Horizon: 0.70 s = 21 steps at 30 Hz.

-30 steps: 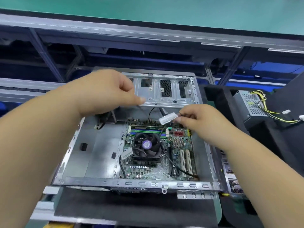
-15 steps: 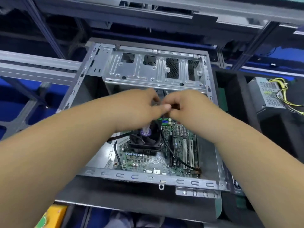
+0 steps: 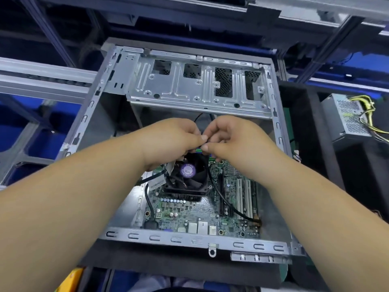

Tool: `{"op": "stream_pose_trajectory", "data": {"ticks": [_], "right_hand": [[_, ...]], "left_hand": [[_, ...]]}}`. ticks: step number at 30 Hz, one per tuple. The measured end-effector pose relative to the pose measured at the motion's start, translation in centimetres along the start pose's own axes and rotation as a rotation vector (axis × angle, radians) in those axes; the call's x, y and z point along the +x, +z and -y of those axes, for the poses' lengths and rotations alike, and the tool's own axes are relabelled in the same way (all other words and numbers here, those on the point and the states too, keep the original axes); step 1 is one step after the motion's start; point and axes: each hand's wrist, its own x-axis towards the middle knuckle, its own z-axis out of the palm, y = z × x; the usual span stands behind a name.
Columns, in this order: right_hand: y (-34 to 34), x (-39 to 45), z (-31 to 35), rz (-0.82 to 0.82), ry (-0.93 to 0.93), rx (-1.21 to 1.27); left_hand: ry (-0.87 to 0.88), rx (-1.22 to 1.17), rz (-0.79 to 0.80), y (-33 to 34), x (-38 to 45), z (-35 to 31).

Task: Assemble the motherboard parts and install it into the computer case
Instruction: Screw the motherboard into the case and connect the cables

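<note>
Since half a second ago your hands barely shifted; the view dropped closer to the case (image 3: 88, 114). Left to right: your left hand (image 3: 172, 142) has its fingers curled, pinching the thin black cable (image 3: 223, 197) where it meets your right hand (image 3: 233, 140), which pinches the same spot above the fan (image 3: 187, 173). What sits between the fingertips is hidden. The board (image 3: 189, 216) already lies inside the case, cooler mounted, memory partly visible under your hands, and the cable runs to the board's near right corner. Judging by this, wiring is underway. Far right, the power supply (image 3: 345, 116) sits outside the case, so fitting it looks left to do.
</note>
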Motion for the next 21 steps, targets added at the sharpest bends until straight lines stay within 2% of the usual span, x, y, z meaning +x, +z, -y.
{"op": "stream_pose_trajectory", "data": {"ticks": [4, 9, 13, 19, 21], "right_hand": [[-0.1, 0.2, -0.1, 0.033, -0.017, 0.076], [-0.4, 0.4, 0.1, -0.033, -0.087, 0.165], [-0.7, 0.4, 0.4, -0.045, -0.125, 0.259], [-0.7, 0.5, 0.0, -0.035, -0.142, 0.235], [-0.7, 0.5, -0.3, -0.039, -0.136, 0.191]], "left_hand": [[0.004, 0.027, 0.032, -0.9, 0.2, 0.0], [-0.004, -0.3, 0.17, -1.5, 0.3, -0.7], [0.004, -0.402, 0.243, -2.0, 0.4, -1.1], [-0.021, -0.38, 0.236, -2.3, 0.7, -1.0], [-0.055, -0.244, 0.18, -2.7, 0.8, -0.7]]}}
